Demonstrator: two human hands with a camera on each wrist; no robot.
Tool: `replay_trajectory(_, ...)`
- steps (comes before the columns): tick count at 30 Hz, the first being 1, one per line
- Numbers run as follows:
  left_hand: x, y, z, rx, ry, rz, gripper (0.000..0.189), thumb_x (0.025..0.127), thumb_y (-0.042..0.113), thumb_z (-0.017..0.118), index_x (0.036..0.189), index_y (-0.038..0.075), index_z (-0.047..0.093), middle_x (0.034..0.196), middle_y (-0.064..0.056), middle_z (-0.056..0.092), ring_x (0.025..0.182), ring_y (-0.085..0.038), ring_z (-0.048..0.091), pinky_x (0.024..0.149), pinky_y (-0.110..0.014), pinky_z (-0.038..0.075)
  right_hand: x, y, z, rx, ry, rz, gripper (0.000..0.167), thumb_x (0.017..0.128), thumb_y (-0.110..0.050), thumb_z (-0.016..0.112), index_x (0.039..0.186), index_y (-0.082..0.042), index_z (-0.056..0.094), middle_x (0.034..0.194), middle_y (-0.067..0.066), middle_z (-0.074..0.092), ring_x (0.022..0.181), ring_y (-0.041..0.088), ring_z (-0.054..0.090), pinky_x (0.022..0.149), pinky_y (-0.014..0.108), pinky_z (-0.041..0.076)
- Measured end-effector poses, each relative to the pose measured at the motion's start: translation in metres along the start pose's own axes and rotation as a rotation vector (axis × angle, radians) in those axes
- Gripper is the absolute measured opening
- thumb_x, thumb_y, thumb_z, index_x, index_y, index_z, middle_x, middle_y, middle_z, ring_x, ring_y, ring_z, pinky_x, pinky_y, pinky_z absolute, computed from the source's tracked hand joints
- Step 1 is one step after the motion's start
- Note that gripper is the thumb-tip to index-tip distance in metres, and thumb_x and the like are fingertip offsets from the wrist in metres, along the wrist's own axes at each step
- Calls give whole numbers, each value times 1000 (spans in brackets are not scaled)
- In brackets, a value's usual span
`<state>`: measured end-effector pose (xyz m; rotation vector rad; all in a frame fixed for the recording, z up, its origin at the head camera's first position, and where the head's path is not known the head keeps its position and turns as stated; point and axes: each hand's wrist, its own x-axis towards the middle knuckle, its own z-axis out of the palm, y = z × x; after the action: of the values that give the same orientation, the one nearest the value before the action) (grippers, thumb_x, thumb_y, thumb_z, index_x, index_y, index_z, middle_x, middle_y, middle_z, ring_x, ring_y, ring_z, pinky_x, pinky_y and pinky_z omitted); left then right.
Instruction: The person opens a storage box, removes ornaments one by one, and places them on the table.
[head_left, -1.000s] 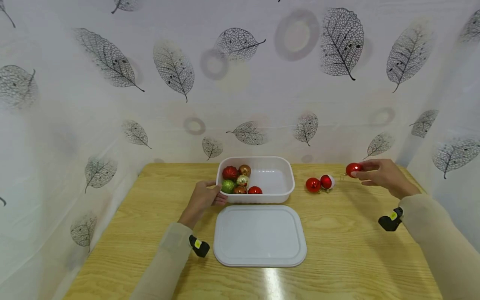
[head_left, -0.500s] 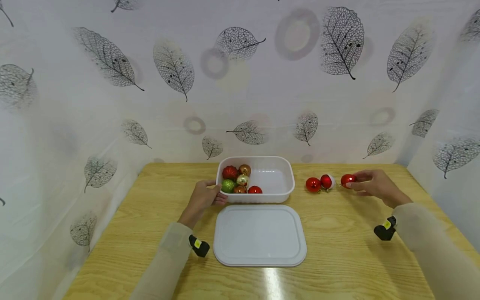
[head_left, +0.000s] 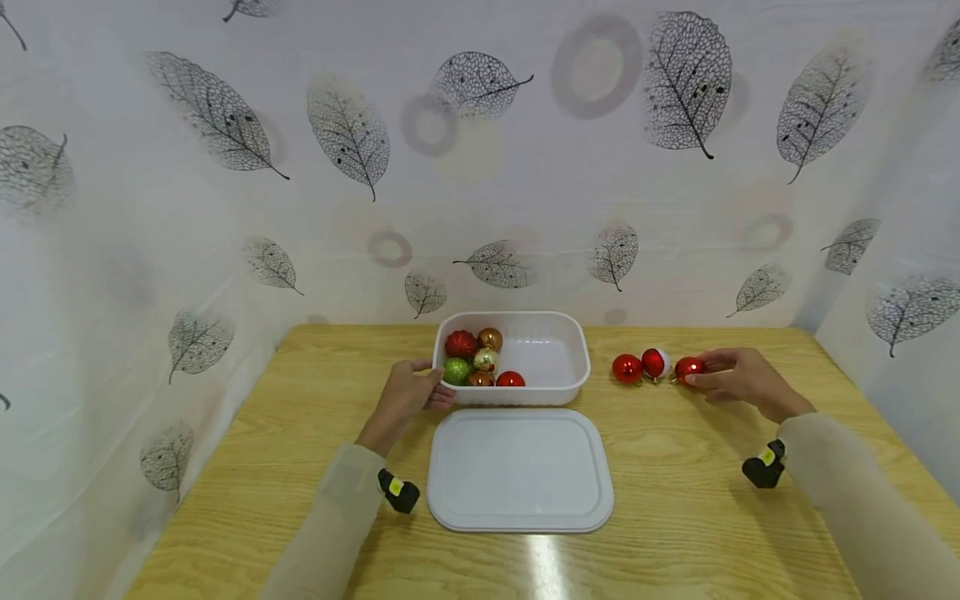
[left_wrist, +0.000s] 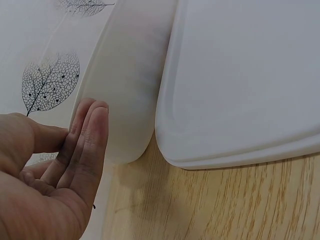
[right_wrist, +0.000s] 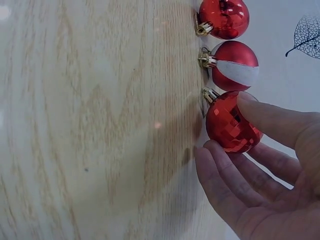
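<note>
A white plastic box [head_left: 543,395] with several Christmas baubles in its left part stands near the table's back edge. My left hand [head_left: 408,396] holds its front left corner, thumb at the rim and fingers against the outer wall [left_wrist: 131,95]. To the right of the box, my right hand [head_left: 750,385] grips a shiny faceted red bauble [right_wrist: 227,125] between thumb and fingers, down at the table. Beside that bauble sit a red and white bauble [right_wrist: 235,65] and another shiny red bauble [head_left: 627,368], forming a row.
A white lid [head_left: 521,471] lies flat on the wooden table [head_left: 675,517] in front of the box. Behind the table hangs a pale curtain [head_left: 525,192] with leaf prints, which also closes off both sides.
My right hand has carried the faceted red bauble left and down, bringing it beside the red and white one. The left hand and the box have stayed put.
</note>
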<state>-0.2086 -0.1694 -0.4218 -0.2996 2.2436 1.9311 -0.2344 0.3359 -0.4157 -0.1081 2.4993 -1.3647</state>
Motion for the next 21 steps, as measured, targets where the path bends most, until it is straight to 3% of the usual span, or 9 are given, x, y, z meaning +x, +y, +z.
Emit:
replay_trajectory(5,0,0,0,4,3,-1,47,106,12,54,145,-11,44,81,-16,74,69,-21,73,69,-36,66,-1,-1,2,-5,-3,17,71,97,-21,72,142,21,37,135,41,48,93,18,70,81,37,65)
replay_trajectory(21,0,-1,0,0,1,-1,46,106,12,54,144,-11,45,83,-18,74,69,-21,74,70,-37,66,-3,-2,-5,-4,-26,35,76,100,-23,68,147,20,27,144,46,36,97,24,72,84,39,64)
